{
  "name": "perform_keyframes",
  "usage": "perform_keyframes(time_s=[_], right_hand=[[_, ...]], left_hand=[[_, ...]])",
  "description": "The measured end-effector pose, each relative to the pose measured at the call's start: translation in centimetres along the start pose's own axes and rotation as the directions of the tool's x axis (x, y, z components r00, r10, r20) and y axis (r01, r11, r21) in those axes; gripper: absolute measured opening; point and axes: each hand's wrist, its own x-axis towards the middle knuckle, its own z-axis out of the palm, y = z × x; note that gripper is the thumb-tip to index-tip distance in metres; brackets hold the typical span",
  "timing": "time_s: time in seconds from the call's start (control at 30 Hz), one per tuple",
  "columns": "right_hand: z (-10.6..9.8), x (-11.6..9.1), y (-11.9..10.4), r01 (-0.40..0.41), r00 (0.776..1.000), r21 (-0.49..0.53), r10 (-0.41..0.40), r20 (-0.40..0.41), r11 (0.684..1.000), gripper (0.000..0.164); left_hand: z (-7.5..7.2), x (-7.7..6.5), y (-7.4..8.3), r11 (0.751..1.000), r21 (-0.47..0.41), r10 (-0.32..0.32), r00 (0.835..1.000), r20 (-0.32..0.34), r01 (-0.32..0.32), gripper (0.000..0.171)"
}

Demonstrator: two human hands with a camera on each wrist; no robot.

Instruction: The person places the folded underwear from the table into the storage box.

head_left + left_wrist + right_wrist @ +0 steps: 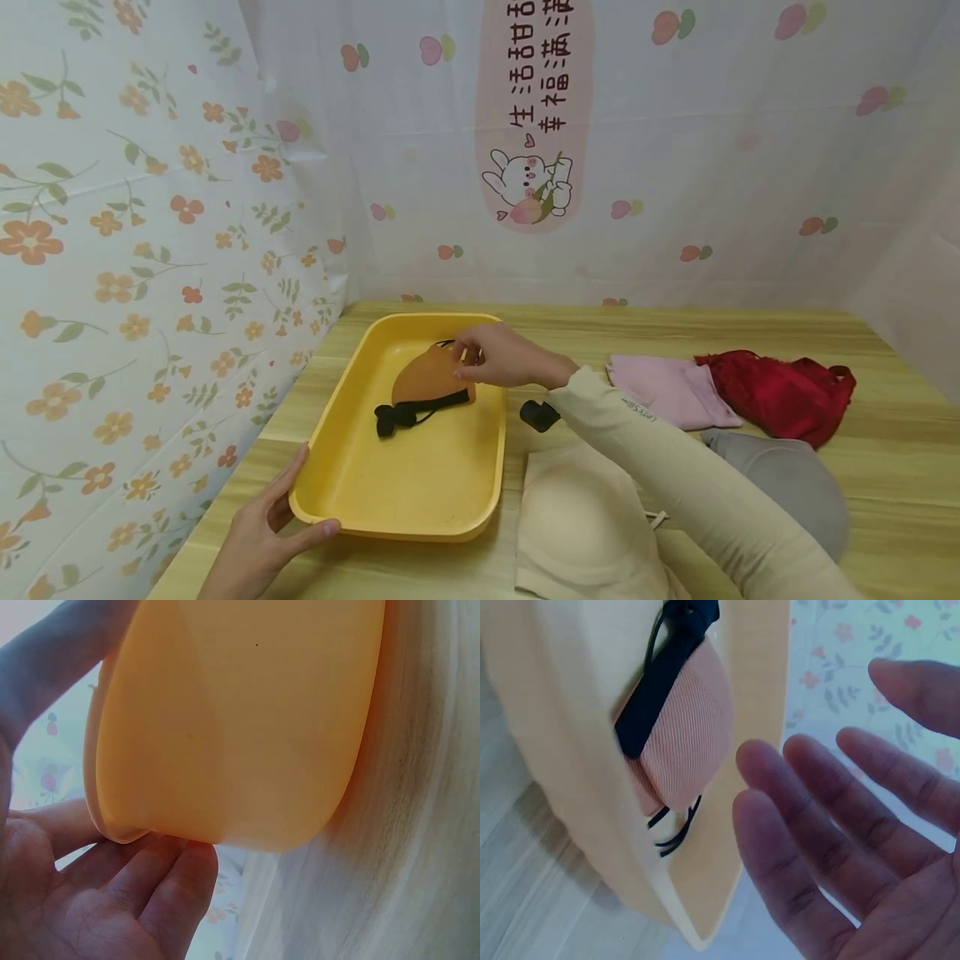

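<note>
A yellow plastic tub (405, 500) stands on the table, and a folded orange-brown ribbed bra (423, 379) with black band and straps lies inside it. My left hand (262, 529) grips the tub's near left corner, thumb at the front and fingers round the side; the left wrist view shows those fingers (180, 889) against the outer wall. Over the tub's far right part hovers my right hand (498, 354), just above the bra. In the right wrist view its fingers (817, 817) are spread and slightly bent, holding nothing, apart from the ribbed cup (694, 724).
Right of the tub lie a beige bra (577, 517), a small black item (538, 415), a folded pink garment (660, 379), a red lacy bra (780, 396) and a grey bra (795, 483). The right forearm passes over some of them. Patterned curtains (420, 150) hang behind and left.
</note>
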Motion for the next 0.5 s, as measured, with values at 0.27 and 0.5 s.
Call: perform_keyframes(time_s=[0.27,0.5], right_hand=[[-1.0,-2.9,0.2,0.067,0.997,0.034,-0.068,0.046,0.997,0.018],[-1.6,-5.6,0.5,0.092,0.991,0.069,-0.098,0.087,0.993,0.019]], left_hand=[[-0.1,0.0,-0.1,1.0,-0.003,-0.004,1.0,0.01,0.004,0.1],[0.0,0.0,-0.2,1.0,0.003,0.007,1.0,0.0,-0.007,0.1]])
